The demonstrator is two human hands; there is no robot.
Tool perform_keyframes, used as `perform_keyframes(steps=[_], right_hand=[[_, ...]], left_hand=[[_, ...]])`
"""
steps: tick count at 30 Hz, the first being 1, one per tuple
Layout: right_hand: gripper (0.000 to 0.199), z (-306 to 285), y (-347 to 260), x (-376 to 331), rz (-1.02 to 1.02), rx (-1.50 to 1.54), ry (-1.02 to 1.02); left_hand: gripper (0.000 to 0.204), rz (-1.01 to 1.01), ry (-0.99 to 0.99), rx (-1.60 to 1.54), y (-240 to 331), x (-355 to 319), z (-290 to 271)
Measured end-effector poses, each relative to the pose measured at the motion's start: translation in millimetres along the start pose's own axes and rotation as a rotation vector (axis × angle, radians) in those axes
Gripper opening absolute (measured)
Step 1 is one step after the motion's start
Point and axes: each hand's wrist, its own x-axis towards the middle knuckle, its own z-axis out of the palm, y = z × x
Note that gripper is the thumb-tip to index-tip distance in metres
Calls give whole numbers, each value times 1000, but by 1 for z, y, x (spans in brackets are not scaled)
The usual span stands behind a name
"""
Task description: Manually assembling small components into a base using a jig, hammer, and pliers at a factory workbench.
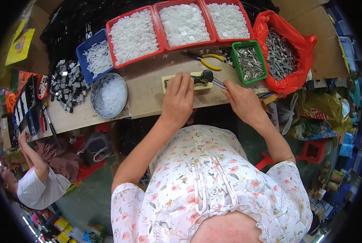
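Observation:
My right hand (pixel 245 102) is closed around the metal handle of a hammer (pixel 207 75) with a round black head. The head is over the right end of a cream block (pixel 204 86) near the bench's front edge. My left hand (pixel 177 99) rests on the left part of that block, fingers together and pointing away from me. Beside its fingertips a dark piece lies on the block, partly covered by the hammer head. Whether the left fingers pinch something is hidden from above.
Three red trays (pixel 161 28) of white plastic parts line the back. A green bin (pixel 265 77) of metal pins and a red bag (pixel 308 52) of grey parts stand right. Yellow-handled pliers (pixel 211 62), a blue bin (pixel 80 54) and a metal bowl (pixel 126 97) are nearby. A person (pixel 43 184) sits left.

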Motion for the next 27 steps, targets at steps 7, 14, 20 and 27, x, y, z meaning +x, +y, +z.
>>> perform_keyframes(steps=[7,14,20,27], right_hand=[[15,-36,-36,12,-320,160,266],[17,-1,-28,41,-244,-9,-18],[16,-4,-42,40,-300,73,114],[20,-5,-41,37,-384,125,211]], left_hand=[[46,-142,-39,-73,19,-25,12],[46,-118,-8,-66,17,-28,20],[40,-122,25,-83,19,-30,19],[36,-134,31,-190,18,-30,1]])
